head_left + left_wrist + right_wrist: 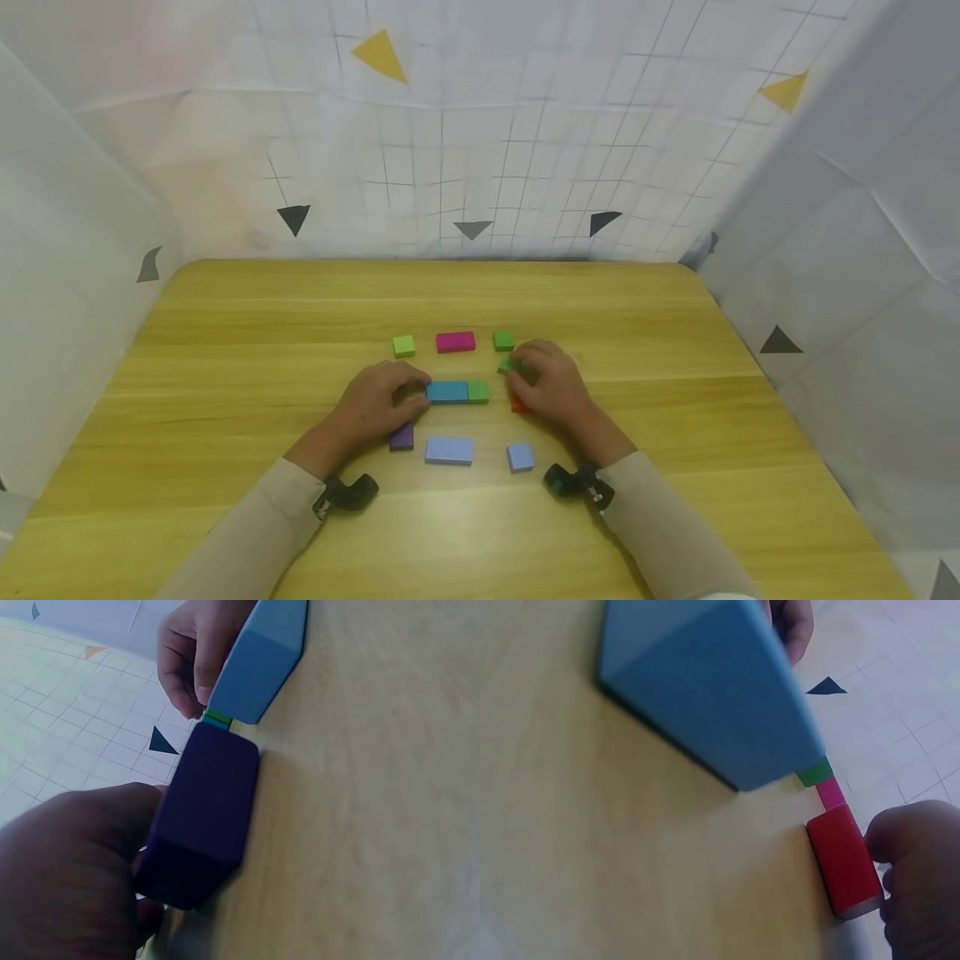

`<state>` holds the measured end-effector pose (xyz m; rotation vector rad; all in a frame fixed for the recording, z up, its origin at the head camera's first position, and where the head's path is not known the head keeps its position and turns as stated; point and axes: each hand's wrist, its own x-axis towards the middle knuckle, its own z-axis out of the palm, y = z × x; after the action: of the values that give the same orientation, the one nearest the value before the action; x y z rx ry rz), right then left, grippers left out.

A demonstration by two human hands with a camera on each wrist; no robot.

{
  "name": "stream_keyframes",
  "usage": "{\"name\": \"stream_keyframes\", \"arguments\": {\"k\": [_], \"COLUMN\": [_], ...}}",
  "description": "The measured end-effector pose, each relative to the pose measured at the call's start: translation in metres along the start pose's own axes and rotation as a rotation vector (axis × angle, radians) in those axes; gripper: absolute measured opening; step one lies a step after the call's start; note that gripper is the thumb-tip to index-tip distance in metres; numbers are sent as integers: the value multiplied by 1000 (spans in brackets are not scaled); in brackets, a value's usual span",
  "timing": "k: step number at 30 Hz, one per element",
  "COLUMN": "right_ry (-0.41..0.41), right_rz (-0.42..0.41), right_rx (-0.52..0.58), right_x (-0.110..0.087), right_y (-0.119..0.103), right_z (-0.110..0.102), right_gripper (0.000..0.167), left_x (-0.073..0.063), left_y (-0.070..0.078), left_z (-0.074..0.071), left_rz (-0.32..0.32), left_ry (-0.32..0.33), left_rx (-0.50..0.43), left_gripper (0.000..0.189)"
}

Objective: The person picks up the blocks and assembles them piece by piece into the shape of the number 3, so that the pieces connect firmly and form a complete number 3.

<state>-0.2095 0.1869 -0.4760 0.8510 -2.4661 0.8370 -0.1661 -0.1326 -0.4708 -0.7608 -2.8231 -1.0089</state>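
One wood-grained table (300,308) bears both hands and our blocks. Our left hand (378,396) seems to pinch the left end of the blue block (447,392), thumb and fingertips at opposite sides. Our right hand (551,383) has bent fingers partly covering the loose green square (507,366); whether they grip it, we cannot tell. The blue block's long axis runs left to right, toward our right hand. Around it we see smooth, even-coloured oblongs: lilac bar (449,451) nearer us, magenta bar (455,342) farther off, purple block (402,437) with softened edges, red block (519,404) partly hidden. Smallest, the joined green square (477,392) touches the blue block's right end; the loose one lies right and slightly beyond.
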Motion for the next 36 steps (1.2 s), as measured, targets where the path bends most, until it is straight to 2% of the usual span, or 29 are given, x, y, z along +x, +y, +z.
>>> {"name": "stream_keyframes", "arguments": {"k": [8,18,26,31,36], "right_ry": [-64,-118,-84,-126,-148], "right_rz": [91,82,119,145,122], "right_rx": [44,83,76,66,78], "right_x": [-1,0,-1,-1,0], "right_y": [4,5,2,1,2], "right_z": [0,2,0,-1,1], "right_gripper": [22,22,23,20,20], "left_x": [-1,0,0,0,0], "left_y": [0,-1,-2,-1,1], "left_z": [-1,1,0,-1,-2], "left_rz": [5,12,27,24,13], "left_ry": [8,19,25,24,19], "left_rx": [-8,-5,-10,-13,-10], "left_gripper": [32,30,29,29,29]}}
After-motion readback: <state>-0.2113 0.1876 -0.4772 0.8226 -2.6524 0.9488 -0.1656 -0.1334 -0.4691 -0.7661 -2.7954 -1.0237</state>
